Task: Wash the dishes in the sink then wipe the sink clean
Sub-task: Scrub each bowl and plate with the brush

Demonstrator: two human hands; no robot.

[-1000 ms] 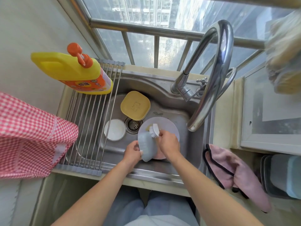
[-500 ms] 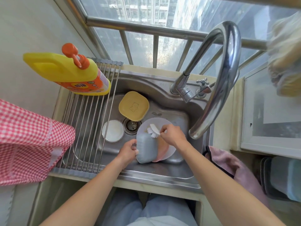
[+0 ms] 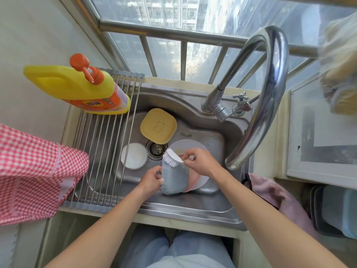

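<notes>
Left hand [image 3: 152,178]: the grey dish [image 3: 174,178] is being gripped at its left edge, fingers curled round it.
Right hand [image 3: 201,163]: the white brush [image 3: 172,157] is being pinched by its handle.
Dish position: it is being held over the sink's [image 3: 193,206] front half, between both hands.
Long axis: front to back, tilted.
Brush contact: bristles are being pressed on the dish's far end.
Nearer hand: left.

- The left hand [image 3: 152,177] grips the edge of a grey dish [image 3: 174,179] tilted over the steel sink [image 3: 193,205]
- The right hand [image 3: 201,161] holds a white brush [image 3: 172,157] with bristles on the dish's upper edge
- Behind the dish lie a pink plate [image 3: 193,180] and a white plate [image 3: 185,147]
- A yellow square dish [image 3: 158,127] and a small white bowl [image 3: 134,155] sit beside the drain [image 3: 156,148]
- A yellow detergent bottle [image 3: 77,88] stands on the roll-up rack [image 3: 100,151]
</notes>
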